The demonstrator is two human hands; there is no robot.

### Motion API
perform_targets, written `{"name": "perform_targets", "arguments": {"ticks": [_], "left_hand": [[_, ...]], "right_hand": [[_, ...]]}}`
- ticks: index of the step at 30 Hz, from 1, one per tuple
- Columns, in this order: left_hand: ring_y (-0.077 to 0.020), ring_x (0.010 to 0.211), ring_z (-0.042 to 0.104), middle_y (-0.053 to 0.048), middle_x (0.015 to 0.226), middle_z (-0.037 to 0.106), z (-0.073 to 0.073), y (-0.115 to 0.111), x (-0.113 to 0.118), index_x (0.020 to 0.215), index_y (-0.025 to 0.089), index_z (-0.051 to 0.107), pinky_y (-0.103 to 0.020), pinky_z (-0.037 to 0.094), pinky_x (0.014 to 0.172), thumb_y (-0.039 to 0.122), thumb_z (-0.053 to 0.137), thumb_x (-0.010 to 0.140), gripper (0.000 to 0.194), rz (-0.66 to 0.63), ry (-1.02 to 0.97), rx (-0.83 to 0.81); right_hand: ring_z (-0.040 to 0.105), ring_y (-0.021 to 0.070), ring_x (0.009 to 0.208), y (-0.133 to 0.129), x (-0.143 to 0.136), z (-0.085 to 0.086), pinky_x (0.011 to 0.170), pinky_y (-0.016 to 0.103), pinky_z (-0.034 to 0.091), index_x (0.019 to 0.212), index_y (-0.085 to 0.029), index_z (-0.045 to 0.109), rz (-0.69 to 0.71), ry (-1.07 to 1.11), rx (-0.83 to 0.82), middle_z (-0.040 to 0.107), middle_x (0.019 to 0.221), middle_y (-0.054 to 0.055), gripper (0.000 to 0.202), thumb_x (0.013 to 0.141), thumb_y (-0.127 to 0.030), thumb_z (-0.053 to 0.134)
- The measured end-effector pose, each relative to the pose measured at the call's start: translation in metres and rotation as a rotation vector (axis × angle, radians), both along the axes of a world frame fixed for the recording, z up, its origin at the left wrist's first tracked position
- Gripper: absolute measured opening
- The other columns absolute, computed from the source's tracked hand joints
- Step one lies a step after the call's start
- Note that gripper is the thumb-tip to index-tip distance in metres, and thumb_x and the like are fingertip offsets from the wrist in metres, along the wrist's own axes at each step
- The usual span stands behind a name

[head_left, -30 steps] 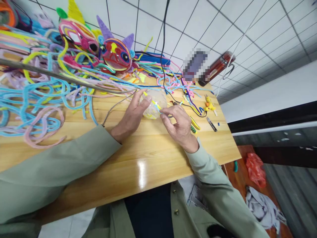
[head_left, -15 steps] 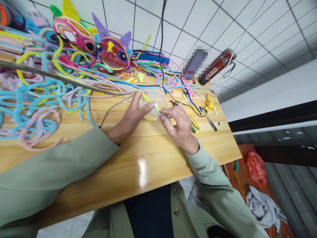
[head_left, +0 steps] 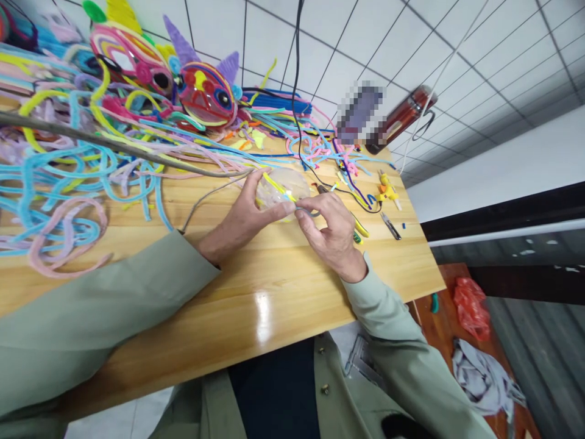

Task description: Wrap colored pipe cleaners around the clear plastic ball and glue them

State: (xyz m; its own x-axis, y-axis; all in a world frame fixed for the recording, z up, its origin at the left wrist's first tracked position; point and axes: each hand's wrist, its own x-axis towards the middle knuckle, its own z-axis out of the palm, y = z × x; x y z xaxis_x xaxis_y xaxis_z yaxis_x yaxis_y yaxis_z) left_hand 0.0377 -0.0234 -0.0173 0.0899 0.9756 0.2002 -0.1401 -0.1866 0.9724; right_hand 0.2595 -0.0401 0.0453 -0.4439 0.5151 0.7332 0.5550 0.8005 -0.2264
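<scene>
1. On the table (head_left: 278,268), between the two hands: a clear shell (head_left: 292,177), rounded, near the middle of the top. Whether its underside touches the wood cannot be told.
2. Left hand (head_left: 244,221): clamped on the shell, the forefinger at its left edge and the thumb laid across its near side; the other fingers are largely hidden.
3. Yellow strip (head_left: 273,182): lies slantwise over the shell, from the left forefinger toward the right fingertips.
4. Right hand (head_left: 329,235): thumb and forefinger pinched together on a thin blue strip (head_left: 305,211), at the shell's near right edge, just beside the left thumb tip.
5. Right of the right hand: pliers (head_left: 361,227), partly hidden by it; then a knife (head_left: 390,227) and, beyond, a yellow glue gun (head_left: 389,191).
6. Rear right, by the tiled wall (head_left: 274,30): a red flask (head_left: 403,119), with a blurred-out object beside it.
7. Rear left: a red figure (head_left: 208,96) and a pink figure (head_left: 134,55), side by side among fuzzy stems (head_left: 86,161), mainly blue, pink and yellow. A grey cable (head_left: 137,152) crosses in front.
</scene>
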Motion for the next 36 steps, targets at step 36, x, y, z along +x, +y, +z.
{"name": "perform_targets", "arguments": {"ticks": [36], "left_hand": [[-0.0422,0.156,0.071,-0.012,0.159,0.073,0.0034,0.0025,0.003,0.15,0.031,0.052,-0.065,0.059,0.136,0.066,0.111,0.077,0.1,-0.054,-0.251,-0.111]], "right_hand": [[0.078,0.0271,0.103,0.0044,0.002,-0.0005,0.097,0.048,0.061,0.108,-0.029,0.078,-0.124,0.135,-0.146,0.084,0.105,0.005,0.013,0.115,-0.04,0.076]]}}
